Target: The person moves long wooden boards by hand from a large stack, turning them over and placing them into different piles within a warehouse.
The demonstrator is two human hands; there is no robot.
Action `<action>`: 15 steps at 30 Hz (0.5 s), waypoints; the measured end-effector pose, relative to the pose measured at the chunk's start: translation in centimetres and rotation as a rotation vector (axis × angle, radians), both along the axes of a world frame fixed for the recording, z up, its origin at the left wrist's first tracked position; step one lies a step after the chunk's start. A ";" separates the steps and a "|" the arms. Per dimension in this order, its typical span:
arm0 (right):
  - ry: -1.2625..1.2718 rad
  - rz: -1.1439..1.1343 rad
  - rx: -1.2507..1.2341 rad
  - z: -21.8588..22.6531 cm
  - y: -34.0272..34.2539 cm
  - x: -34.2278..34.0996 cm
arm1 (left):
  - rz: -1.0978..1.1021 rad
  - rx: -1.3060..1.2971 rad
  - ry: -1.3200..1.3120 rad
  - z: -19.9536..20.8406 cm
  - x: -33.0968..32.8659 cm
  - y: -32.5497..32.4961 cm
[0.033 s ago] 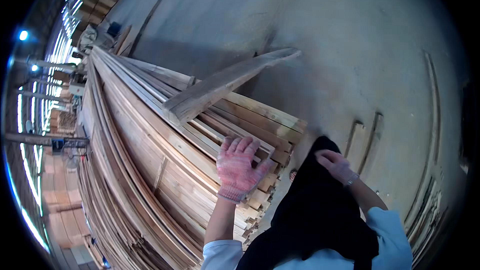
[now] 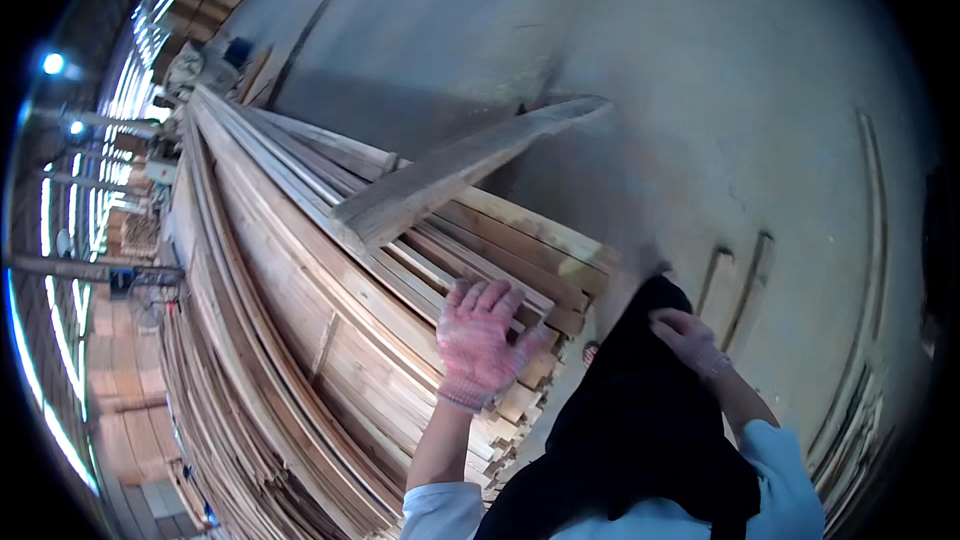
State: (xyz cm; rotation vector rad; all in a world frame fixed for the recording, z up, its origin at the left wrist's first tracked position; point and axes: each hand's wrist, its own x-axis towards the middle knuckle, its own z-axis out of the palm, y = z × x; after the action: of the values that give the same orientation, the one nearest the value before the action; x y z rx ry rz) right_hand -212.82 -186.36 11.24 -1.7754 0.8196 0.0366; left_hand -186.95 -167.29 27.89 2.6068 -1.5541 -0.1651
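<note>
My left hand [image 2: 478, 340], in a pink-and-white knit glove, lies with fingers spread over the near ends of a stack of long wooden boards [image 2: 270, 230]. Nothing is gripped in it. Beyond its fingertips a thick, weathered wooden beam [image 2: 450, 175] rests crosswise on the stack and juts out over the floor. My right hand [image 2: 690, 340] is beside the dark apron [image 2: 620, 410] over my leg, fingers loosely extended and somewhat blurred, with no object visible in it. A band shows at its wrist.
Thin strips of wood [image 2: 250, 420] bend along the stack's left side. Short boards [image 2: 740, 285] and long strips [image 2: 865, 240] lie on the concrete floor [image 2: 700, 90] to the right. More stacked timber [image 2: 115, 360] stands at the far left, near a slatted wall.
The scene has shifted very slightly in view. My right hand has moved a little lower and to the right; my left hand stays over the board ends.
</note>
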 end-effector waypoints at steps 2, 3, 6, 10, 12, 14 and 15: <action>0.254 0.116 -0.117 -2.8 -3.5 -4.1 | 0.000 0.021 -0.020 0.4 -0.2 -0.6; 0.393 0.181 -0.196 -3.5 -5.6 -4.9 | -0.011 0.042 -0.021 0.8 0.0 -1.4; 0.473 0.468 -0.410 -4.1 -12.3 -4.7 | 0.046 0.283 0.056 1.5 0.5 -2.9; 0.587 0.609 -0.455 -4.4 -24.6 0.2 | 0.610 0.192 0.026 -0.5 0.1 -1.9; 0.587 0.620 -0.486 -3.6 -29.5 3.0 | 0.900 0.238 -0.116 -1.2 -0.5 -2.0; 0.511 0.580 -0.497 -3.9 -34.2 5.2 | 1.112 0.298 -0.156 -1.7 -0.4 -2.7; 0.463 0.576 -0.501 -4.1 -36.1 7.2 | 1.189 0.286 -0.160 -2.2 0.0 -2.4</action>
State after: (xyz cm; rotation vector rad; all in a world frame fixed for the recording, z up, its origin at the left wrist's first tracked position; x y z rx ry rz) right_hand -205.64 -222.49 7.14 -2.4846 0.6369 0.6950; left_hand -186.91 -169.71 25.67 3.2966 0.2127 -0.0668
